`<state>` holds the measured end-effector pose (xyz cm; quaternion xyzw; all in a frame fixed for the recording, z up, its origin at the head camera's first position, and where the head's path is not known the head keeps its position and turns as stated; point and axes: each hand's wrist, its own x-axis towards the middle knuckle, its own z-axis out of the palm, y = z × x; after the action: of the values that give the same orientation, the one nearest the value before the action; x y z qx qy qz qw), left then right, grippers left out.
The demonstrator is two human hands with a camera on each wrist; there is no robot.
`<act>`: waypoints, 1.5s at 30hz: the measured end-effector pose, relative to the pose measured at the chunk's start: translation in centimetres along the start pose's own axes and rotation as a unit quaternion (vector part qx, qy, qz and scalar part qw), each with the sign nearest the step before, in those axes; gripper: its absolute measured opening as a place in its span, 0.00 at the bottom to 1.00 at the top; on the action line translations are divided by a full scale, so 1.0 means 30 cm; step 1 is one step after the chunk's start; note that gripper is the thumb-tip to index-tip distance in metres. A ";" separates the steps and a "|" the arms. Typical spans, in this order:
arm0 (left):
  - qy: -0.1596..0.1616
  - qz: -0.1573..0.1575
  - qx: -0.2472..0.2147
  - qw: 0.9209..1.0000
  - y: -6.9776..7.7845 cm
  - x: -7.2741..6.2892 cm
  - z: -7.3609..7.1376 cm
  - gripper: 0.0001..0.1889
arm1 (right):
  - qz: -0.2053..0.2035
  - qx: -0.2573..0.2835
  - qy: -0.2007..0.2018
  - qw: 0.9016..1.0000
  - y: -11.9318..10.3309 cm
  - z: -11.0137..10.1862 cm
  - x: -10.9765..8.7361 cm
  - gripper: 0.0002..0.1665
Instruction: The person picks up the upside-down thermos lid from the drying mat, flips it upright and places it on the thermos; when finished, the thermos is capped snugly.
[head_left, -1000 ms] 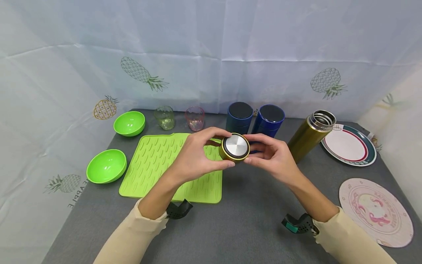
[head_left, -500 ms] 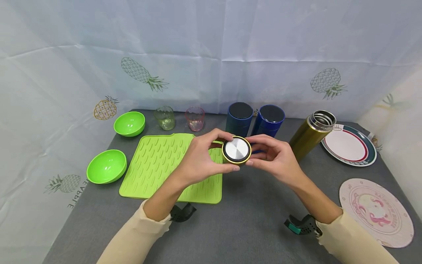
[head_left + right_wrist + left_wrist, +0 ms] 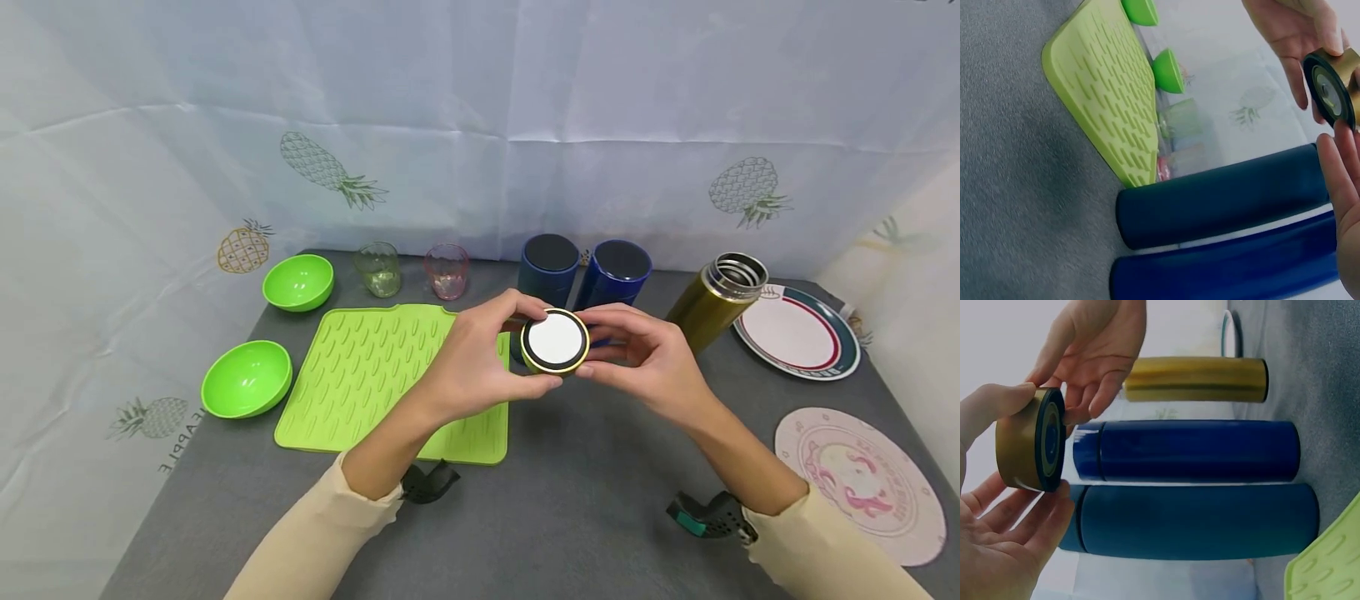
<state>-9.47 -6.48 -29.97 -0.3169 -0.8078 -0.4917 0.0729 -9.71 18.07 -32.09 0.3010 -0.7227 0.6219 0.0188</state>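
A gold thermos lid point(image 3: 555, 342) is held up over the table, its round silver-and-black top facing the head camera. My left hand point(image 3: 487, 360) grips it from the left, thumb below and fingers above. From the other side my right hand point(image 3: 643, 354) pinches its right edge. The lid's ringed underside point(image 3: 1052, 442) shows in the left wrist view. To the right stands the gold thermos flask point(image 3: 701, 312), upright with its steel mouth uncovered. Behind the hands are a teal flask point(image 3: 1197, 522) and a blue flask point(image 3: 1197, 450), both lidded and upright.
A green drying mat point(image 3: 360, 379) lies left of the hands. Beyond it stand a green-tinted glass point(image 3: 381, 275) and a pink glass point(image 3: 448, 279). Two green bowls point(image 3: 246, 380) sit at the left edge. A rimmed plate point(image 3: 795, 337) and a pink round mat point(image 3: 858, 479) are at right.
Both hands have shifted slightly to the right with the lid between them. The lid's top now faces the head camera a little more squarely. The flasks and dishes stay put.
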 end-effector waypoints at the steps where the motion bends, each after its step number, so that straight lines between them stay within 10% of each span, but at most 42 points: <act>1: -0.001 0.005 0.007 1.000 0.004 0.006 0.003 0.30 | 0.002 -0.007 0.003 1.000 -0.005 -0.007 -0.002 0.32; 15: -0.026 0.082 0.049 0.995 0.099 0.138 0.056 0.31 | -0.097 0.030 0.041 0.994 -0.081 -0.129 -0.035 0.34; 30: -0.020 0.095 0.005 0.995 0.165 0.286 0.112 0.29 | -0.131 0.049 0.100 0.985 -0.122 -0.297 -0.052 0.31; 39: -0.023 0.063 -0.012 0.998 0.176 0.303 0.103 0.29 | -0.115 0.040 0.224 0.967 -0.063 -0.422 -0.110 0.37; 45: -0.027 0.060 -0.017 0.998 0.171 0.306 0.112 0.30 | -0.044 0.003 0.234 0.971 0.027 -0.467 -0.141 0.46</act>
<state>-13.05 1.99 -23.89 -0.3795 -0.7806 -0.4909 0.0750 -11.48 32.61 -31.34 0.1790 -0.6822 0.6759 0.2139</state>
